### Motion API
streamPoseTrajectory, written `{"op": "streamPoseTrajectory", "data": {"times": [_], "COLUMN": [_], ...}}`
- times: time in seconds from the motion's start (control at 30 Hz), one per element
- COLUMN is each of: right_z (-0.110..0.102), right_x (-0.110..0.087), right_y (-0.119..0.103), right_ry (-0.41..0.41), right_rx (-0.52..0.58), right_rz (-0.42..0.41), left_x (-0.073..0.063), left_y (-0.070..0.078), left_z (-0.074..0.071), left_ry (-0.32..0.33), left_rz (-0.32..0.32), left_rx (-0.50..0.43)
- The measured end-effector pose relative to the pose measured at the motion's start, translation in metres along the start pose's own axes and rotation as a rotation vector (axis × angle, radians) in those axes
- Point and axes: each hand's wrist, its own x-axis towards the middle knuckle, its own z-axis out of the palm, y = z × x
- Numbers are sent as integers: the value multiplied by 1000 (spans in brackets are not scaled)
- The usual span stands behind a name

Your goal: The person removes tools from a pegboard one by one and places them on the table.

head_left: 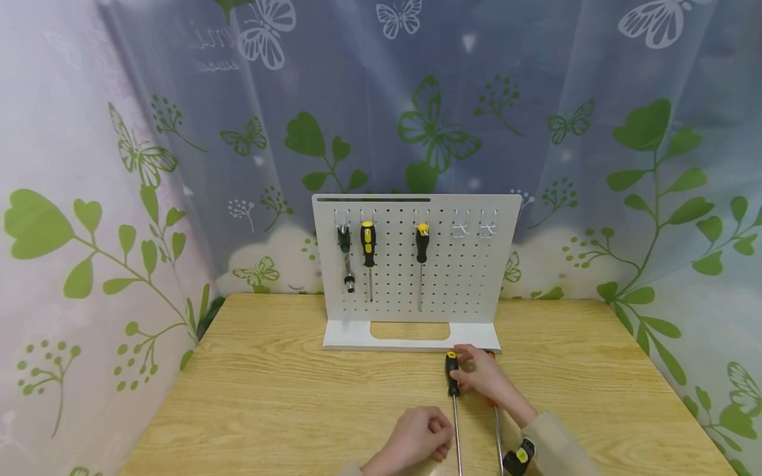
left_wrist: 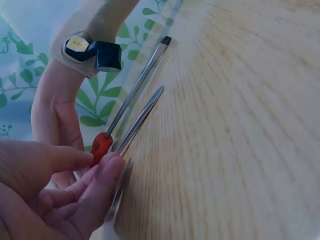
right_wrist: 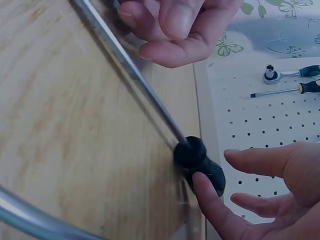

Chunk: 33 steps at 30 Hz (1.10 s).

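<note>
Lower right, the spread right hand is touching a black-handled, yellow-capped steel screwdriver beside the loosely curled left hand.

Just right of your left hand runs the shaft of one screwdriver, its handle at your right hand. Another screwdriver, partly covered by your right hand, lies on the tabletop. Beyond both hands stands a pegboard: hooks ahead of your right, three tools farther left.
</note>
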Motion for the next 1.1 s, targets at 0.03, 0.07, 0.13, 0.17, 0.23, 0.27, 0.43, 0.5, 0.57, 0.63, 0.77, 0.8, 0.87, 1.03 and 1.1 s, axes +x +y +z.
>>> {"op": "streamPoseTrajectory", "data": {"times": [0.03, 0.07, 0.13, 0.17, 0.23, 0.27, 0.43, 0.5, 0.57, 0.63, 0.77, 0.8, 0.87, 1.03, 1.1], "right_z": [-1, -2, -5, -7, -11, -13, -24, -28, -32, -35, -39, -39, -41, -43, -44], "right_x": [0, 0, 1, 1, 1, 2, 7, 9, 12, 15, 20, 21, 23, 29, 32], "right_y": [-1, -1, -2, -3, -4, -5, -9, -10, -11, -12, -17, -18, -22, -31, -34], "right_ry": [-5, -9, -15, -16, -13, -11, 3, 8, 23, 33, 48, 53, 62, 72, 70], "right_rx": [9, 25, 38, 42, 57, 73, 164, 175, 173, 169, 184, 182, 177, 145, 153], "right_rz": [-8, -13, -26, -29, -36, -41, -85, -120, -157, -191, -221, -222, -222, -245, -263], "left_x": [1, 2, 3, 4, 7, 8, 17, 21, 24, 27, 34, 35, 38, 43, 45], "left_y": [0, 0, -1, -1, -1, -1, -2, -2, 0, 2, 6, 6, 7, 10, 12], "left_z": [-1, -2, -5, -7, -11, -13, -27, -34, -40, -47, -60, -63, -69, -83, -89], "left_ry": [3, 7, 15, 20, 33, 36, 52, 57, 67, 74, 86, 88, 94, 112, 118], "left_rz": [10, 17, 30, 35, 45, 50, 85, 95, 102, 108, 115, 114, 115, 134, 152], "left_rx": [-2, -5, -8, -4, -5, -10, -40, -66, -92, -115, -123, -119, -104, -69, -50]}}
